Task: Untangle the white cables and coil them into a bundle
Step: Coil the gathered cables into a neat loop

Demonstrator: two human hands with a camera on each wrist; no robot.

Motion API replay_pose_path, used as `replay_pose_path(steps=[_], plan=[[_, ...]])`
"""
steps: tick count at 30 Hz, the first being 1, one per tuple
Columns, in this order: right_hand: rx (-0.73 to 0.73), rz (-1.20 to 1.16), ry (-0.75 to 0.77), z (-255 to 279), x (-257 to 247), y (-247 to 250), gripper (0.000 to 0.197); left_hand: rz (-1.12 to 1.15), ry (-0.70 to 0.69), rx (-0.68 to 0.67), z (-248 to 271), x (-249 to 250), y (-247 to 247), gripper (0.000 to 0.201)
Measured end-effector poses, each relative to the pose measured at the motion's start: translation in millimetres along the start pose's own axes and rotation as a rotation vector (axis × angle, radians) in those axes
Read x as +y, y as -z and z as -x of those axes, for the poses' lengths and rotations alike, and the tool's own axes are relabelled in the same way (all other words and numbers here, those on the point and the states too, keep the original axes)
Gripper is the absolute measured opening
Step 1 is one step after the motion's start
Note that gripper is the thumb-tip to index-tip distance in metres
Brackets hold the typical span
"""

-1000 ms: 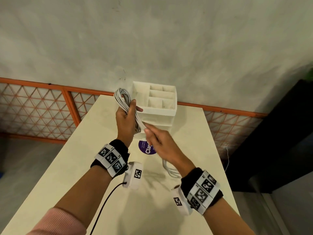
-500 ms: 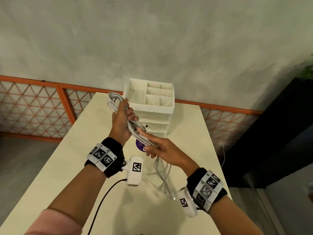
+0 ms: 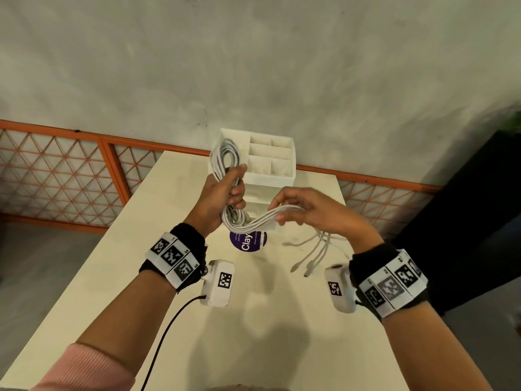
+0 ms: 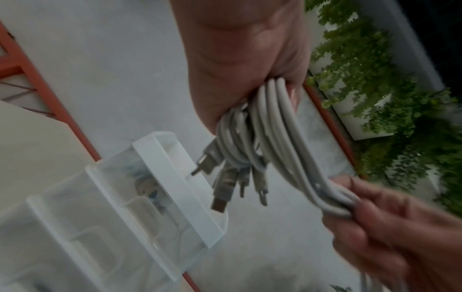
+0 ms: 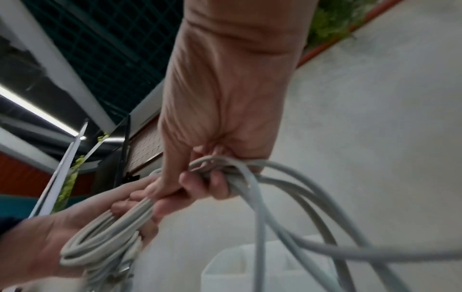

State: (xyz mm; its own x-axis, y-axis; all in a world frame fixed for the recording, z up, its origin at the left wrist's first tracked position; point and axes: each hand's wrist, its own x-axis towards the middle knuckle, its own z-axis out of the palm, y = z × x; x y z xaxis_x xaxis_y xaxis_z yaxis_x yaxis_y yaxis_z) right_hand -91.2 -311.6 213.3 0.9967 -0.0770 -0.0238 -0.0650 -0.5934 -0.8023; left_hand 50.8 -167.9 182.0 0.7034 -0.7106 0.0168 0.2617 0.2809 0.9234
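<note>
A person stands at a pale worktop [image 3: 174, 277], both hands raised above it and working a set of white cables [image 3: 255, 224]. The left hand [image 3: 217, 198] grips the coiled part of the bundle upright, fingers [image 3: 236, 193] curled tight around the loops, which rise above the fist in front of a white compartment organizer [image 3: 282, 153] at the far end of the worktop. From the wrist camera, several plug ends [image 4: 220, 197] hang below that fist, beside a clear drawer [image 4: 140, 197] that juts open from the organizer. The right hand [image 3: 318, 213] holds the strands running out of the coil, fingers [image 5: 190, 183] curled and pinching them together just beside the left hand. Past the right hand the loose cable tails [image 3: 315, 252] drop toward the worktop and fan out, connectors apart, near the right wrist. A purple round sticker [image 3: 247, 240] lies on the worktop under the cables. Each wrist carries a black band with coded markers and a white camera unit [image 3: 218, 282]. An orange lattice railing [image 3: 56, 170] runs behind the worktop against a grey wall.
</note>
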Motion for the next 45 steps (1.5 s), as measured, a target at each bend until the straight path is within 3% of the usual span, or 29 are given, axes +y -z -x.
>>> replay_pose_path(steps=[5,7,11,14,17,21,24,27,31,37,42,45], plan=[[0.227,0.131,0.111,-9,-21,-1,0.014,-0.234,-0.015,-0.077,8,-4,-19,0.030],[0.277,0.205,0.156,-11,-25,-3,0.027,-0.283,-0.024,-0.088,11,-3,-23,0.028],[0.306,0.363,0.137,-14,-33,-11,0.048,-0.138,0.065,-0.135,17,-4,-30,0.026],[0.351,0.450,0.149,-13,-35,-11,0.058,-0.229,0.067,-0.156,19,-6,-28,0.040],[0.312,0.478,0.129,-10,-37,-8,0.058,-0.369,0.034,-0.238,21,-7,-23,0.048],[0.178,0.431,-0.073,-12,-21,6,0.042,-0.400,0.048,-0.255,15,-1,-11,0.035],[0.072,0.428,-0.125,-11,-6,16,0.036,-0.451,0.080,-0.278,9,-2,0,0.030],[0.058,0.343,-0.103,-12,-10,14,0.038,-0.565,0.149,-0.295,8,-13,0,0.044],[0.046,0.296,-0.028,-20,-13,8,0.032,-0.565,0.259,-0.319,11,-31,-3,0.082],[0.114,0.092,0.018,-32,-4,-4,0.034,-0.473,0.377,-0.368,17,-42,-11,0.092],[0.171,-0.127,-0.010,-38,4,-9,0.020,-0.458,0.364,-0.433,22,-45,-10,0.067],[0.189,-0.159,-0.037,-41,9,-11,0.028,-0.543,0.330,-0.420,19,-52,-3,0.045]])
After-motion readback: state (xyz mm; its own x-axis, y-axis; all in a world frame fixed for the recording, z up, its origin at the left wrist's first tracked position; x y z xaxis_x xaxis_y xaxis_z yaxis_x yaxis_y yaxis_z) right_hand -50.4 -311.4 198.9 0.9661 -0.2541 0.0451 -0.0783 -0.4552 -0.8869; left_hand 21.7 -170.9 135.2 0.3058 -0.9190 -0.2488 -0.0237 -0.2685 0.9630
